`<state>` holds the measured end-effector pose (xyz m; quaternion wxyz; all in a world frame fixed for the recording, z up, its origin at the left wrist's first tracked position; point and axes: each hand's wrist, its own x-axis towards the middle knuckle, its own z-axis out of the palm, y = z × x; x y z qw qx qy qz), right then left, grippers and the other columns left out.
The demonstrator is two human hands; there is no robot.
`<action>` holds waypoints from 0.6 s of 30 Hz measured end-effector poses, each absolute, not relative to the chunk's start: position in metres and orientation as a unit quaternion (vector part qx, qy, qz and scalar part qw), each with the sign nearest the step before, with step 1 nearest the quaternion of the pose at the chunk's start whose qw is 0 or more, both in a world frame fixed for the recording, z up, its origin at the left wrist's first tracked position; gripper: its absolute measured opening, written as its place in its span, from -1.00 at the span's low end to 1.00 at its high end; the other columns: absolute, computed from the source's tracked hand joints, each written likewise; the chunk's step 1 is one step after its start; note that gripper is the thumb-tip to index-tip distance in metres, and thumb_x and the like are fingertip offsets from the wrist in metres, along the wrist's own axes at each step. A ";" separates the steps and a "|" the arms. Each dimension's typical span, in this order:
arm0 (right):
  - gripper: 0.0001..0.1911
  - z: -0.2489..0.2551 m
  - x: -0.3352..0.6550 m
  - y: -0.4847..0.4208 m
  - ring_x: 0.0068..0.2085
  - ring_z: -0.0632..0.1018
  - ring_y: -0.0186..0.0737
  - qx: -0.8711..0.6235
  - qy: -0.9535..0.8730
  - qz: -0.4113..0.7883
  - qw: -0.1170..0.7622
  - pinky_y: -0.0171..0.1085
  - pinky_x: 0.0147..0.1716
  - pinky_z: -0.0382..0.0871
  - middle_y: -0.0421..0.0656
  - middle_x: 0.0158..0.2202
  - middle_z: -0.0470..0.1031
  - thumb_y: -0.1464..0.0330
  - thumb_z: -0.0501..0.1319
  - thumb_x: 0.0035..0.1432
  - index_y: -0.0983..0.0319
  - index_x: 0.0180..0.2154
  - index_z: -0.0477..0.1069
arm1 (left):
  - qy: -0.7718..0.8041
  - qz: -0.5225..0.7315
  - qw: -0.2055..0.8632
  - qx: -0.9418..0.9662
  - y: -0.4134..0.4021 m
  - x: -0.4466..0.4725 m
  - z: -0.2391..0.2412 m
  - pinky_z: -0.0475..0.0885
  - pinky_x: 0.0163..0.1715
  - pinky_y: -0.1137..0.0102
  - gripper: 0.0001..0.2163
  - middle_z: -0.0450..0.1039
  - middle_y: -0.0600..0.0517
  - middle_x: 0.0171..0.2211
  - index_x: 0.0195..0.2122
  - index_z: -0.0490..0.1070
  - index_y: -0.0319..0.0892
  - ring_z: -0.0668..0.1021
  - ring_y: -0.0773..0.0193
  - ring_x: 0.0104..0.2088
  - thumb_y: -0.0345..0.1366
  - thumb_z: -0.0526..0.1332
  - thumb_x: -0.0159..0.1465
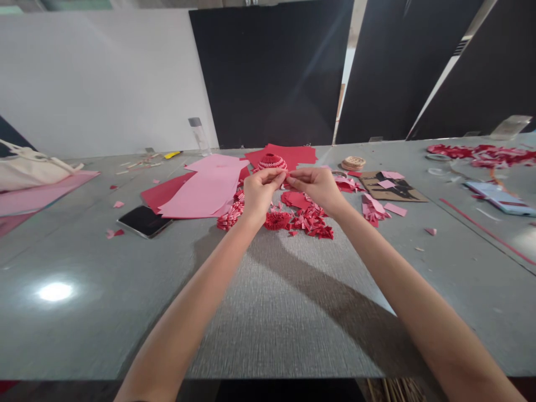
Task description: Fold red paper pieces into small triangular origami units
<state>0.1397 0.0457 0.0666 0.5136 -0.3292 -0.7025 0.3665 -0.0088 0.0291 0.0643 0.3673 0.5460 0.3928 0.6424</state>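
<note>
The left hand (258, 194) and right hand (320, 186) are pinching red paper (287, 175); folded paper clusters (277, 220) are lying at six o'clock.

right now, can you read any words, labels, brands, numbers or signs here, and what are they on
None can be read in this picture.
Brown board: dark shapes, no legible letters.
Clear bottle: no readable label.
Flat dark-faced device: no readable text.
Flat pale blue item: any markings are too small or blurred.

Round glare on tabletop (104, 324), left; soft shadows; stretched edges.
</note>
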 end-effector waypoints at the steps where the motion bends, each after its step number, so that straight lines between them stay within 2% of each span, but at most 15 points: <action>1: -0.64 0.067 0.139 0.046 -0.24 0.63 -0.12 -0.328 -0.693 0.381 0.516 -0.11 -0.14 0.53 -0.08 -0.39 0.60 0.13 0.41 -0.05 0.30 -0.33 0.57 | 0.393 0.639 0.357 0.556 0.030 -0.009 0.064 0.49 -0.10 0.33 -0.94 0.62 -0.03 -0.28 -0.33 0.56 -0.17 0.62 0.24 -0.20 -0.37 0.33 0.15; 4: -0.65 0.068 0.139 0.044 -0.26 0.63 -0.14 -0.339 -0.675 0.381 0.533 -0.10 -0.14 0.54 -0.10 -0.42 0.59 0.17 0.44 -0.10 0.30 -0.34 0.57 | 0.403 0.625 0.299 0.598 0.030 -0.011 0.064 0.49 -0.13 0.32 -0.92 0.62 -0.03 -0.27 -0.31 0.57 -0.15 0.61 0.23 -0.21 -0.32 0.31 0.17; 8: -0.75 0.073 0.138 0.040 -0.26 0.63 -0.15 -0.331 -0.688 0.322 0.559 -0.13 -0.18 0.53 -0.11 -0.39 0.60 0.23 0.39 -0.01 0.27 -0.32 0.54 | 0.423 0.602 0.213 0.643 0.027 -0.014 0.069 0.48 -0.19 0.34 -0.91 0.61 -0.02 -0.29 -0.34 0.56 -0.14 0.60 0.23 -0.26 -0.27 0.30 0.19; 14: -0.84 0.077 0.140 0.037 -0.27 0.63 -0.18 -0.359 -0.742 0.205 0.528 -0.16 -0.20 0.51 -0.16 -0.37 0.61 0.36 0.29 0.11 0.22 -0.23 0.45 | 0.417 0.585 0.197 0.667 0.026 -0.017 0.075 0.46 -0.29 0.38 -0.93 0.60 0.01 -0.39 -0.37 0.56 -0.14 0.59 0.26 -0.35 -0.28 0.32 0.16; 18: -0.88 0.076 0.139 0.036 -0.23 0.63 -0.20 -0.353 -0.762 0.191 0.508 -0.21 -0.19 0.51 -0.15 -0.32 0.62 0.42 0.26 0.11 0.22 -0.24 0.43 | 0.436 0.582 0.171 0.665 0.030 -0.017 0.069 0.42 -0.35 0.37 -0.94 0.57 0.03 -0.47 -0.42 0.55 -0.14 0.55 0.29 -0.43 -0.32 0.30 0.15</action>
